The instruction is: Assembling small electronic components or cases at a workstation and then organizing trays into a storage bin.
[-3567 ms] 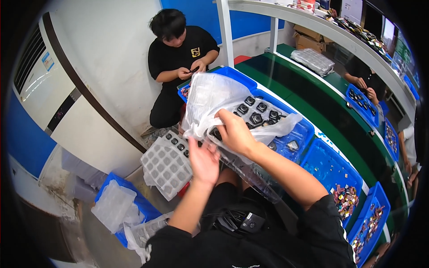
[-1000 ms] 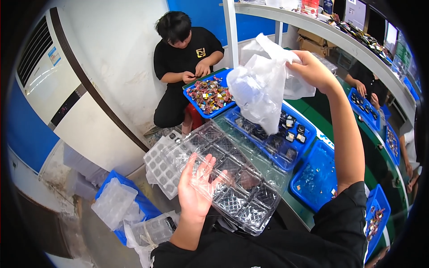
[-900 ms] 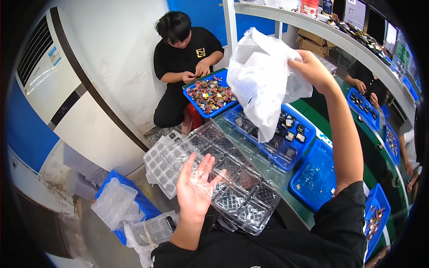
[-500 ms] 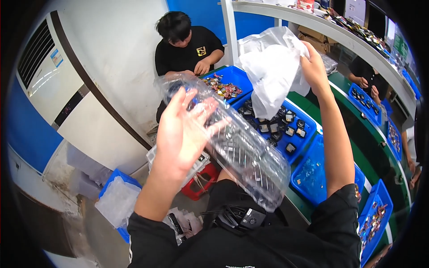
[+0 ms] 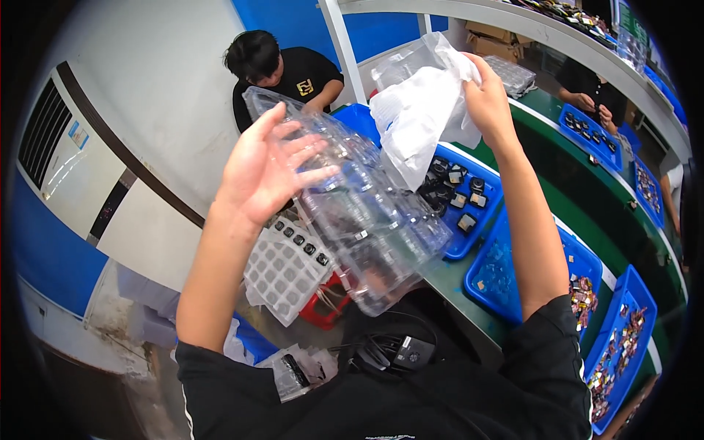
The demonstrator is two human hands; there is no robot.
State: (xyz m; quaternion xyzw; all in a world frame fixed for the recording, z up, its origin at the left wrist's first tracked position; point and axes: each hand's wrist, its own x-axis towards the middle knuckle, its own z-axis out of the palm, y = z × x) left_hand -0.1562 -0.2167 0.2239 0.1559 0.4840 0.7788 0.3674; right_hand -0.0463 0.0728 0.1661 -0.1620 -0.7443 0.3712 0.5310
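Note:
My left hand is raised with fingers spread, pressed flat against a stack of clear plastic compartment trays that it holds up tilted in front of me. My right hand is lifted higher and to the right, gripping a crumpled clear and white plastic bag that hangs down from it. Below the bag, a blue bin holds several small black and grey parts.
A seated person in a black shirt works at the far left of the green bench. More blue bins of small parts line the bench. A white compartment tray and a red stool sit below. A white cabinet stands left.
My left hand lifted the clear tray stack from lap height up in front of me. My right hand kept the bag raised and drew it slightly nearer.

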